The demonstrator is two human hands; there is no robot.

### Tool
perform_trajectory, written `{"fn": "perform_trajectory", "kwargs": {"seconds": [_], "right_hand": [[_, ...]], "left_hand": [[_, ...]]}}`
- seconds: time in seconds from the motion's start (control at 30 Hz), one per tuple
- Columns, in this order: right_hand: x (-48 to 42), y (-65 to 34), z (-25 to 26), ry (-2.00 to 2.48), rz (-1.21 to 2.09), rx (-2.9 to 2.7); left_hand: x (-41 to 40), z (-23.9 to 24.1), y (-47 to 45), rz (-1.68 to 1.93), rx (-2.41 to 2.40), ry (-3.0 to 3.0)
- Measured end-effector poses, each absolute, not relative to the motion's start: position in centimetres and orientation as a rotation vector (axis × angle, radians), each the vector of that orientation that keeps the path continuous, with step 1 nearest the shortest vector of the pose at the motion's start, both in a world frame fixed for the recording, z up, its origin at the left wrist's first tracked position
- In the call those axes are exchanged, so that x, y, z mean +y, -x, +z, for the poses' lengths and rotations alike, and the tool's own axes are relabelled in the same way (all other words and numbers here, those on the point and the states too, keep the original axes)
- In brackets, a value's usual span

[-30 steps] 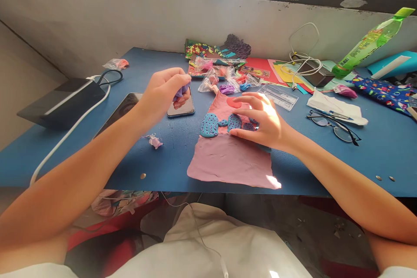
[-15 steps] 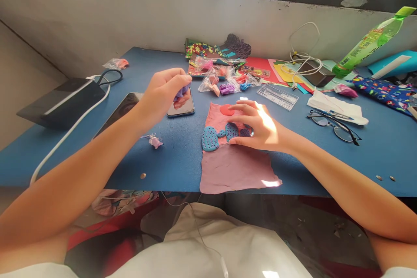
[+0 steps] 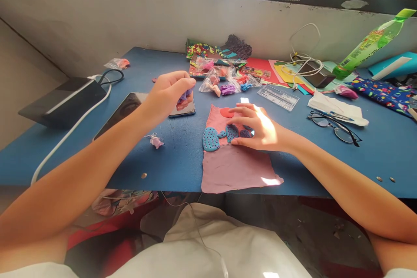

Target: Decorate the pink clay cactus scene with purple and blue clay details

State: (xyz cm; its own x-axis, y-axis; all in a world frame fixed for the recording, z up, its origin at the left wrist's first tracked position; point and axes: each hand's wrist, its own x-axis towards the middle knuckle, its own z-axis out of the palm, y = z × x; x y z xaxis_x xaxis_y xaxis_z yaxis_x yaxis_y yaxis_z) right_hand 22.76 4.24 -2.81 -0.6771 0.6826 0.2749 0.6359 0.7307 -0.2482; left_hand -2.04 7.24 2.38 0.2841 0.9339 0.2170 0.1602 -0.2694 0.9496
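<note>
A flat pink clay sheet [image 3: 235, 167] lies on the blue table [image 3: 176, 160], its near edge reaching the table's front edge. On it sit teal dotted clay shapes [image 3: 210, 139] and a red clay disc [image 3: 226, 112]. My right hand [image 3: 257, 128] rests on the sheet, fingers spread over the teal shapes. My left hand [image 3: 169, 93] is raised above a phone [image 3: 186, 109], fingers pinched on a small purple clay lump [image 3: 184, 94].
Small bags of coloured clay [image 3: 224, 82] and coloured paper [image 3: 280, 71] lie at the back. Glasses [image 3: 332, 124], a tissue [image 3: 337, 110], a green bottle [image 3: 369, 45], a cable with a charger [image 3: 306, 69], a black box [image 3: 61, 100], a tablet [image 3: 124, 110] and a purple clay scrap [image 3: 156, 141] surround the work.
The pink sheet was turned and slid toward the table's front edge under my right hand, then stayed put. My left hand drifted slightly right with the purple lump.
</note>
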Motion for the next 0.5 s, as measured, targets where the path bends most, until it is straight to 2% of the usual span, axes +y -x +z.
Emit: {"fn": "perform_trajectory", "kwargs": {"seconds": [0.5], "right_hand": [[4.19,-22.68,-2.86,1.010,0.198,-2.558]], "left_hand": [[6.72,2.80,1.87,0.985,1.091,-1.655]]}}
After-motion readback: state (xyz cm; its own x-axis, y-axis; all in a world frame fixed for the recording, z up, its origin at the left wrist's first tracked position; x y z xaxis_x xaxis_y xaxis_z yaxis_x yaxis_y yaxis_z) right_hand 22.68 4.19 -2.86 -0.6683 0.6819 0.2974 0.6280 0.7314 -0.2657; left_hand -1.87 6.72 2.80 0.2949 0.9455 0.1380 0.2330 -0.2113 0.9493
